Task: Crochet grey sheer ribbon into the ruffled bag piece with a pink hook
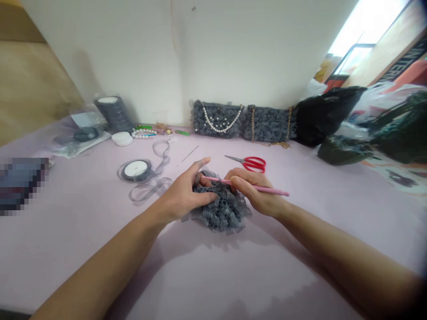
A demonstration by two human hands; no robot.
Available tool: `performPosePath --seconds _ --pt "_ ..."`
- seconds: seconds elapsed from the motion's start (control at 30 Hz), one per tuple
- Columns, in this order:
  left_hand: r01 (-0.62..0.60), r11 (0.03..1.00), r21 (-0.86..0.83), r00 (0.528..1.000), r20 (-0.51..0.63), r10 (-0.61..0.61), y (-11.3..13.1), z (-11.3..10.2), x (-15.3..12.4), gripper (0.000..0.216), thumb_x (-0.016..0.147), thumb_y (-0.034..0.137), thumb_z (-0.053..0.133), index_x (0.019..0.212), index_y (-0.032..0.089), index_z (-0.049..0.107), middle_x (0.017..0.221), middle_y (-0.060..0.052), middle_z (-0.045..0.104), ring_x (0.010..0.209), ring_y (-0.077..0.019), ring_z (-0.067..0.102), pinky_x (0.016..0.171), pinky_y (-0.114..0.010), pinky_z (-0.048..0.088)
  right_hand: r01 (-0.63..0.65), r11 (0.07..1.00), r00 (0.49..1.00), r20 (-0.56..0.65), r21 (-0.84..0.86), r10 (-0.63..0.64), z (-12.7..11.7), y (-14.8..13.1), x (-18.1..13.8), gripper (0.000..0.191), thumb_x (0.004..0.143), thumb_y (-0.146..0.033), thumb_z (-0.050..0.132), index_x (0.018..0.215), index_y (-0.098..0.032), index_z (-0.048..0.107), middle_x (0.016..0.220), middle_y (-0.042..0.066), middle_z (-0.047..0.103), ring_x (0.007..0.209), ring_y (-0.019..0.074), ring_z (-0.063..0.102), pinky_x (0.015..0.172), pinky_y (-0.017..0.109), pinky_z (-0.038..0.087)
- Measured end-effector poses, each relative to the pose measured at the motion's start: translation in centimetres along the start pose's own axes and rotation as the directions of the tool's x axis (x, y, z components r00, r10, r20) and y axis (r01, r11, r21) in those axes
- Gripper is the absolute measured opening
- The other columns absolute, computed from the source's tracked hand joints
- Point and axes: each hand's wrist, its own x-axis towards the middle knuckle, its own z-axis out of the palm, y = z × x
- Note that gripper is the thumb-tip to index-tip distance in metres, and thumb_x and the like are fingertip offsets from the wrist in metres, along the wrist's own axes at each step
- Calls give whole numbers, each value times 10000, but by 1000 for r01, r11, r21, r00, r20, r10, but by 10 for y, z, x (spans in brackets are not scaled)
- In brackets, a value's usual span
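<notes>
A ruffled grey crochet piece (223, 211) made of sheer ribbon is held just above the table in the middle of the view. My left hand (187, 189) grips its left side, thumb on top and index finger raised. Between the thumb and fingers of my right hand (255, 189) lies a pink crochet hook (271, 191), its tip pointing left at the piece's upper edge. Whether the tip is inside a stitch is too small to tell. Grey ribbon (150, 189) loops on the table between my left hand and a ribbon spool (136, 170).
Red-handled scissors (253, 163) and a needle (187, 155) lie beyond my hands. Against the wall stand a ruffled bag with pearls (216, 119) and a chain-strap bag (269, 123). Stacked spools (115, 114) are at back left, a black plastic bag (328, 115) at right.
</notes>
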Motion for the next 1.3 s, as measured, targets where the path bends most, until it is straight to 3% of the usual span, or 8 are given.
performPosePath --seconds 0.27,0.47,0.67,0.87,0.97,1.07,1.17,1.3 --pt "-21 996 82 999 -37 24 7 -8 0 972 718 192 736 1550 178 233 834 26 537 757 -124 526 680 -249 408 -6 999 992 128 34 1 -18 -3 5 395 1018 -385 385 845 -176 672 749 19 611 690 137 551 628 267 440" --pt "-62 987 145 994 -77 74 4 -10 0 943 714 208 736 1537 166 276 806 29 556 722 -123 526 688 -261 401 59 998 968 244 1 -58 -27 -7 6 329 1014 -287 370 954 -171 672 823 30 648 737 140 576 667 264 460" --pt "-120 951 286 977 -138 164 6 -7 -2 851 741 180 694 1515 192 341 808 29 560 740 -131 524 722 -261 402 91 989 975 211 -115 -65 -22 -15 4 306 1010 -231 348 851 -178 604 803 25 608 696 131 551 622 269 433" --pt "-172 881 440 920 -248 304 2 8 -4 729 781 166 638 1476 195 419 831 19 575 812 -148 556 828 -274 417 272 881 962 110 -387 -249 6 -20 -5 251 1013 -239 382 796 -189 496 782 36 524 625 128 477 584 270 414" --pt "-159 942 294 904 -341 259 -4 20 -3 756 756 182 682 1465 203 423 843 15 600 864 -157 578 877 -283 417 264 753 942 -6 -603 -335 23 -13 -9 258 1019 -261 396 771 -211 451 731 20 480 561 130 407 496 262 352" --pt "-81 986 -148 927 -375 20 -6 28 0 798 711 212 749 1440 212 424 839 27 600 822 -140 587 824 -279 440 260 694 910 -70 -671 -408 29 0 -9 257 1020 -254 390 770 -221 437 742 38 514 595 151 452 505 269 363" --pt "71 843 -533 951 -220 -218 -3 27 2 757 657 186 795 1352 208 497 836 33 603 756 -119 593 762 -269 459 325 717 875 -91 -616 -475 25 11 -6 223 1004 -231 420 783 -223 438 791 63 557 653 167 515 545 273 413" --pt "219 809 -546 965 -1 -262 4 10 4 744 630 132 814 1320 193 543 846 24 625 771 -127 614 749 -263 462 474 737 834 -22 -482 -551 11 12 -2 171 982 -215 472 811 -214 475 819 60 577 668 154 539 566 264 437"
